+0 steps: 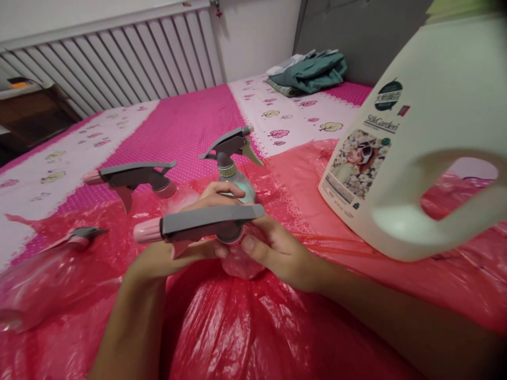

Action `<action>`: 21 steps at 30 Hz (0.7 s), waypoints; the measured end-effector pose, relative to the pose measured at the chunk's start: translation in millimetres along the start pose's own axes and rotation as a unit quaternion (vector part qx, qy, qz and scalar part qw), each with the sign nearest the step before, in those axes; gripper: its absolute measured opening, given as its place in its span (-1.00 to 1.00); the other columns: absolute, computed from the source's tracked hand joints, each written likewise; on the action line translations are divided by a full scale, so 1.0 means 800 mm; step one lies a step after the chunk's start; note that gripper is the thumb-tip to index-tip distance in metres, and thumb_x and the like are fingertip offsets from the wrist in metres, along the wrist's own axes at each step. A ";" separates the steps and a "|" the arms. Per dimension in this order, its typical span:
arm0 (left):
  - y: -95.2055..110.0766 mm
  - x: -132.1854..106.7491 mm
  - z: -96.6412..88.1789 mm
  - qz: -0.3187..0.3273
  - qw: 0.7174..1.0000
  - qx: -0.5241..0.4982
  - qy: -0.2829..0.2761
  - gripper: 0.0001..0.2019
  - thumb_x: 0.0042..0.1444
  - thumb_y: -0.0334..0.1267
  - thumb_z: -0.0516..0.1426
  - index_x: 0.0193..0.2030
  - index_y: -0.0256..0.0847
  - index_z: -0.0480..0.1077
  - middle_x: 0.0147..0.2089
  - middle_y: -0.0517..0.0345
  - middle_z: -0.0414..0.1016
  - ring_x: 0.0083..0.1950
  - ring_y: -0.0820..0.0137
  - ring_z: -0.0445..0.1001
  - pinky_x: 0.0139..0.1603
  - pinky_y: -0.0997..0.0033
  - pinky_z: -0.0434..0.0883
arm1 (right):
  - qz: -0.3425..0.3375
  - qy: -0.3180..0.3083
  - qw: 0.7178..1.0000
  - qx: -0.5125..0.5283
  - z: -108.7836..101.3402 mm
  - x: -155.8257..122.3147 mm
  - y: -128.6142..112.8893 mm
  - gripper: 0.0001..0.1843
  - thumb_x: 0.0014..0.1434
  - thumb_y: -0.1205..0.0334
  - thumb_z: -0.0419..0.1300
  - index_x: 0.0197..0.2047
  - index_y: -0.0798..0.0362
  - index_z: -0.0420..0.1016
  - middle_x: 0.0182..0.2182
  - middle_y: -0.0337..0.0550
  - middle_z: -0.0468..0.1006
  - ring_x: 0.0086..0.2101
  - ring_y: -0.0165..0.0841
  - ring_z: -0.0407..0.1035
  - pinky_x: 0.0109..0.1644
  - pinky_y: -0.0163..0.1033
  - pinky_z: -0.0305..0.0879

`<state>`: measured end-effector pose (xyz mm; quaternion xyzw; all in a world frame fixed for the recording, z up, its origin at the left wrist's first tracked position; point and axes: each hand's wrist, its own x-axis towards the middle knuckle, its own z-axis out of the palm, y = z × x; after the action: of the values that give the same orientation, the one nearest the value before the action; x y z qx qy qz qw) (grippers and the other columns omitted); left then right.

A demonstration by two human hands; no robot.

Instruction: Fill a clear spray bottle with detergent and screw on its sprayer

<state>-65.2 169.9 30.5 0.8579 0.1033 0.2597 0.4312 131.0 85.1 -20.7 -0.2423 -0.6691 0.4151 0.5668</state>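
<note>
Both my hands are closed on a pink spray bottle (241,264) with a grey trigger head (209,221) and a pink nozzle pointing left. My left hand (180,248) wraps round the neck and head from the left. My right hand (277,248) grips the clear pink body from the right, thumb on its front. The bottle is held over red plastic sheeting (253,327). Just behind it stands a green spray bottle (233,169) with a grey head.
A large white jug with a handle (415,148) stands close at the right. Another pink spray bottle (134,179) stands at the left, and one lies at the far left (59,258). Folded clothes (309,71) lie on the pink bedsheet (190,121); a radiator (119,58) lines the wall.
</note>
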 end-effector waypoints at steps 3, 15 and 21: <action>-0.004 -0.006 -0.002 0.007 1.000 0.010 0.011 -0.54 0.18 0.03 0.36 0.20 0.07 0.50 0.20 0.04 0.43 0.51 0.04 0.14 0.53 0.06 0.23 | -0.001 -0.002 1.000 0.006 0.001 0.000 0.000 -0.75 0.50 0.03 0.10 0.07 -0.04 0.46 0.10 -0.09 0.50 0.19 -0.24 0.37 0.42 0.03 0.27; 0.003 0.002 0.005 -0.033 0.999 -0.025 0.003 -0.55 0.18 -0.01 0.36 0.19 0.10 0.47 0.27 0.09 0.41 0.31 0.16 0.41 0.30 0.22 0.46 | 0.002 0.001 1.000 0.010 -0.001 -0.002 -0.003 -0.68 0.50 0.01 0.09 0.20 -0.07 0.42 0.05 -0.10 0.52 0.22 -0.24 0.36 0.45 0.01 0.23; 0.017 0.004 0.005 -0.043 0.998 -0.047 0.001 -0.56 0.21 -0.04 0.35 0.20 -0.02 0.51 0.22 -0.01 0.42 0.29 0.14 0.43 0.29 0.26 0.50 | 0.006 0.007 1.000 0.020 0.001 -0.002 -0.001 -0.68 0.47 0.01 0.13 0.18 -0.06 0.48 0.24 -0.07 0.48 0.30 -0.21 0.33 0.48 0.07 0.21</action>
<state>-61.0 160.0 40.7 0.8313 0.1282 0.2464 0.4815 130.4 83.2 -20.8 -0.2377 -0.6555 0.4296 0.5737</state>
